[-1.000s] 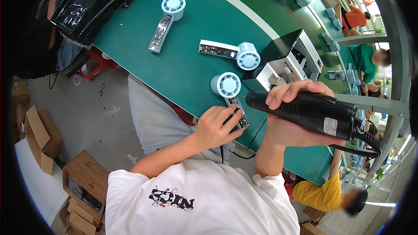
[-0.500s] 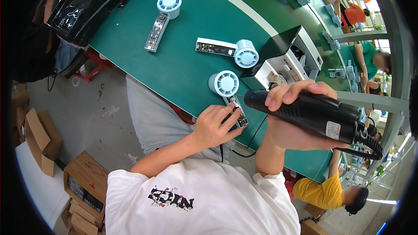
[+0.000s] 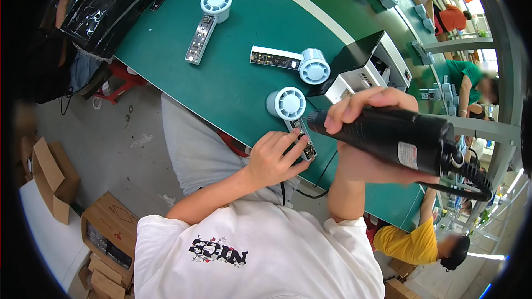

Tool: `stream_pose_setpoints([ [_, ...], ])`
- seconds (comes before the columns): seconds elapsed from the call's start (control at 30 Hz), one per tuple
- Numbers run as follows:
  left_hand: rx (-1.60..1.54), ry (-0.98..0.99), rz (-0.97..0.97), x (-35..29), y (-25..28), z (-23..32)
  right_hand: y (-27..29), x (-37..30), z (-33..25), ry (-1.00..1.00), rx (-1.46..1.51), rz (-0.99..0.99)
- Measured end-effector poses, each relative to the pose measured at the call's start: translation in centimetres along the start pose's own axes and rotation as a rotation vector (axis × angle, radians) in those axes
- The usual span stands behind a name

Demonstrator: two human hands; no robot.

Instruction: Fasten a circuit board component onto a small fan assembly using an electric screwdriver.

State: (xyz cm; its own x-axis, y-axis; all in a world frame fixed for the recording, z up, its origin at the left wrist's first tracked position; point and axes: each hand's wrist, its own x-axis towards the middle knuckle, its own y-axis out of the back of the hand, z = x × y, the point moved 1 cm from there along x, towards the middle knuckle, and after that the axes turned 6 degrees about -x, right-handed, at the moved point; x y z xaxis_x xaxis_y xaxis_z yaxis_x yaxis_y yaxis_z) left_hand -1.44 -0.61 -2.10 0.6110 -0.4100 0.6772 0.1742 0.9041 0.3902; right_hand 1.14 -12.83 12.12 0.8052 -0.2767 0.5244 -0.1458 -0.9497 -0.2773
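A light-blue handheld fan (image 3: 290, 103) lies on the green workbench, with the circuit board in its handle bared. My left hand (image 3: 273, 158) grips the handle, its fingertips on the board and sides. In my right hand (image 3: 360, 161) is a black electric screwdriver (image 3: 388, 135), held almost level with a coiled cord at its back end. Its nose is close to where the fan's head meets the handle; I cannot tell whether the bit touches. Two more opened fans lie farther off, one fan (image 3: 315, 67) pointing right and another fan (image 3: 215, 4) at the back.
A black-and-white box-shaped machine (image 3: 354, 75) stands just beyond my right hand. A black plastic-wrapped bundle (image 3: 105, 11) covers the far left corner of the workbench (image 3: 233, 94). Cardboard boxes (image 3: 108, 232) stand on the floor at left. Co-workers sit at the right and far left.
The screwdriver and my right hand have shifted slightly left, with the nose a little higher. My left hand stays on the fan's handle.
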Motion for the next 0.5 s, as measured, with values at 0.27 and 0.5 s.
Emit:
stream_pose_setpoints([
  [0.27,-0.018,0.008,-0.025,0.4,0.4,0.1,-0.8,0.0,0.7,0.011,-0.026,0.128],
  [0.5,-0.011,0.007,-0.024,0.3,0.3,0.2,-1.0,-0.1,0.2,0.000,-0.026,0.154],
])
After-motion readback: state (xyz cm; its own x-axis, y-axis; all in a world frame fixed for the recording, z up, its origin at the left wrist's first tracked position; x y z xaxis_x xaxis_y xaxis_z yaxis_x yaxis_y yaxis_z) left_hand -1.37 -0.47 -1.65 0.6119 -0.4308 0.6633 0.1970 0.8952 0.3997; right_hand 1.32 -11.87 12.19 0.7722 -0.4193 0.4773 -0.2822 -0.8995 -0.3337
